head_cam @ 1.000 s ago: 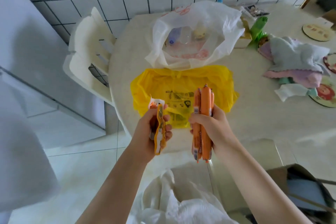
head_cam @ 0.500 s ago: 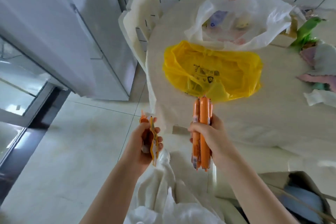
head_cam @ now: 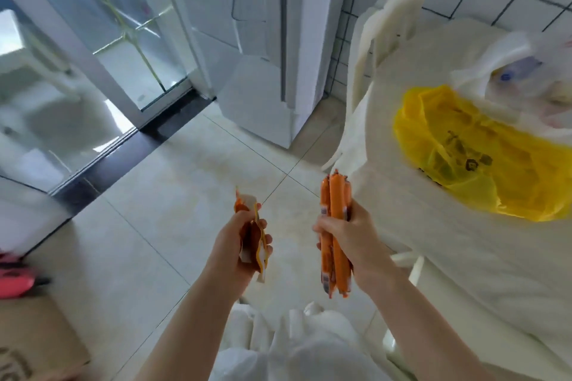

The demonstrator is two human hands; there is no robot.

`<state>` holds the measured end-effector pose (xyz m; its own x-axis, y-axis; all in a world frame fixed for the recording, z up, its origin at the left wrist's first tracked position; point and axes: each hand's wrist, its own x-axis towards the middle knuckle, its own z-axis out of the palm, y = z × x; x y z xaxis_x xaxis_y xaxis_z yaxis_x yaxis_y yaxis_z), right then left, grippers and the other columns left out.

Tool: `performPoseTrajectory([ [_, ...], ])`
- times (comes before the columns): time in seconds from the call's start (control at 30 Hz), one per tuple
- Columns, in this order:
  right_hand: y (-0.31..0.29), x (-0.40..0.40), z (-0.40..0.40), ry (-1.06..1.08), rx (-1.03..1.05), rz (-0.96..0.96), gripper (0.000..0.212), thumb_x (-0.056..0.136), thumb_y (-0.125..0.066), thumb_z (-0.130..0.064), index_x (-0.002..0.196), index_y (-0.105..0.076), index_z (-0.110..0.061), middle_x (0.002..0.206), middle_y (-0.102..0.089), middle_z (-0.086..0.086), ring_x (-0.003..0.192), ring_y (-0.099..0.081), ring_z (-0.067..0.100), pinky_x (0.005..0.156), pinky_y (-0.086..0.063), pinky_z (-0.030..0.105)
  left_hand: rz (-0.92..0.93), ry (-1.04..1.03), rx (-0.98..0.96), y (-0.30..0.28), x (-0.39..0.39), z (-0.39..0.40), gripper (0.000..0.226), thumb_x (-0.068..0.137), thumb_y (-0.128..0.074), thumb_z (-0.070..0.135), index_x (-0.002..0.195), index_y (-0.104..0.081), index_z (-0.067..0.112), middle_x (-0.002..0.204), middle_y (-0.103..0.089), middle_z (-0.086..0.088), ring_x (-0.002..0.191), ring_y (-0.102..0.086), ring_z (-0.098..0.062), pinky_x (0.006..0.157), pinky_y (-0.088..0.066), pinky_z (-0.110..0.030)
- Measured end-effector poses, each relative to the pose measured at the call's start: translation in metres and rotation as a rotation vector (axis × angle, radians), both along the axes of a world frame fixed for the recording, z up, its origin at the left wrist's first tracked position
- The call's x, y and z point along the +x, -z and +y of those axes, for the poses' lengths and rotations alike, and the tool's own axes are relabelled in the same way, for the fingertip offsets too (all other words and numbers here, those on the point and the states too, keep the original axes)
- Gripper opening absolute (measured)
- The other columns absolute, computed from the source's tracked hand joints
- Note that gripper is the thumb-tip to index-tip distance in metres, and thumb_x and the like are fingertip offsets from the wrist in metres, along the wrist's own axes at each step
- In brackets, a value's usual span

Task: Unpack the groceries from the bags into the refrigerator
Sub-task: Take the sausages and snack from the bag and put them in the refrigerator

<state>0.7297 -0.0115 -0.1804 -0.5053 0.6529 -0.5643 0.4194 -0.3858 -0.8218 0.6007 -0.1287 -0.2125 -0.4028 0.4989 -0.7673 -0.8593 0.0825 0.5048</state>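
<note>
Both forearms are bare; a white garment (head_cam: 297, 346) covers the torso.

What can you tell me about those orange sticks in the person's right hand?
The orange sausages are a bundle of several long, thin sticks in glossy plastic casing, with pinched ends and small pale labels on the lower part. They stand nearly upright, side by side. The right hand grips them round the middle, over the tiled floor, just left of the table's edge. Nothing else touches them.
</note>
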Motion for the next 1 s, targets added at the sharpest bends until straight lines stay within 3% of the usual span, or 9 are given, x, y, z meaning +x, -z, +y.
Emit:
performPoseTrajectory([
  [0.27, 0.012, -0.143, -0.071, -0.215, 0.005, -0.038, 0.019, 0.079, -0.066, -0.001, 0.092, -0.053, -0.007, 0.074, -0.054, 0.010, 0.065, -0.057, 0.020, 0.070, -0.056, 0.035, 0.089, -0.155, 0.017, 0.003, -0.127, -0.102, 0.017, 0.092, -0.046, 0.013, 0.106, -0.056, 0.012, 0.070, -0.055, -0.003, 0.055, -0.053, -0.017, 0.056, -0.040, -0.029],
  [0.37, 0.016, -0.192, -0.092, -0.253, 0.035, -0.035, 0.023, 0.077, -0.067, 0.000, 0.096, -0.054, -0.001, 0.074, -0.054, 0.010, 0.064, -0.058, 0.020, 0.072, -0.058, 0.041, 0.126, -0.173, -0.014, 0.002, -0.177, -0.133, 0.012, 0.089, -0.058, 0.019, 0.100, -0.058, 0.015, 0.073, -0.054, -0.003, 0.057, -0.053, -0.017, 0.058, -0.041, -0.029],
  [0.5, 0.019, -0.238, -0.110, -0.291, 0.070, -0.045, 0.023, 0.076, -0.068, -0.003, 0.092, -0.054, -0.009, 0.075, -0.055, 0.009, 0.068, -0.060, 0.023, 0.077, -0.058, 0.050, 0.176, -0.164, -0.041, -0.004, -0.226, -0.153, 0.032, 0.077, -0.072, 0.032, 0.102, -0.060, 0.015, 0.075, -0.056, -0.003, 0.064, -0.054, -0.018, 0.064, -0.044, -0.032],
  [0.67, 0.023, -0.286, -0.110, -0.279, 0.037, -0.052, 0.024, 0.075, -0.069, -0.007, 0.094, -0.055, -0.013, 0.079, -0.058, 0.009, 0.071, -0.061, 0.024, 0.078, -0.058, 0.050, 0.227, -0.086, -0.042, -0.006, -0.268, -0.141, 0.063, 0.063, -0.077, 0.036, 0.117, -0.056, 0.014, 0.087, -0.056, -0.007, 0.073, -0.056, -0.022, 0.067, -0.049, -0.033],
  [0.83, 0.017, -0.338, -0.082, -0.233, -0.154, 0.076, 0.025, 0.079, -0.068, -0.003, 0.100, -0.055, -0.008, 0.074, -0.056, 0.011, 0.066, -0.059, 0.023, 0.069, -0.056, 0.037, 0.261, 0.008, -0.072, 0.004, -0.313, -0.100, 0.042, 0.077, -0.077, 0.027, 0.113, -0.055, 0.021, 0.085, -0.059, -0.009, 0.071, -0.059, -0.020, 0.065, -0.053, -0.027],
  [1.0, 0.015, -0.408, -0.027, -0.274, -0.079, 0.071, 0.029, 0.078, -0.067, -0.005, 0.103, -0.053, -0.003, 0.077, -0.055, 0.014, 0.066, -0.058, 0.024, 0.071, -0.057, 0.039, 0.362, 0.079, -0.104, 0.005, -0.381, -0.040, 0.038, 0.078, -0.077, 0.027, 0.107, -0.052, 0.030, 0.095, -0.059, -0.010, 0.078, -0.060, -0.021, 0.062, -0.052, -0.022],
])
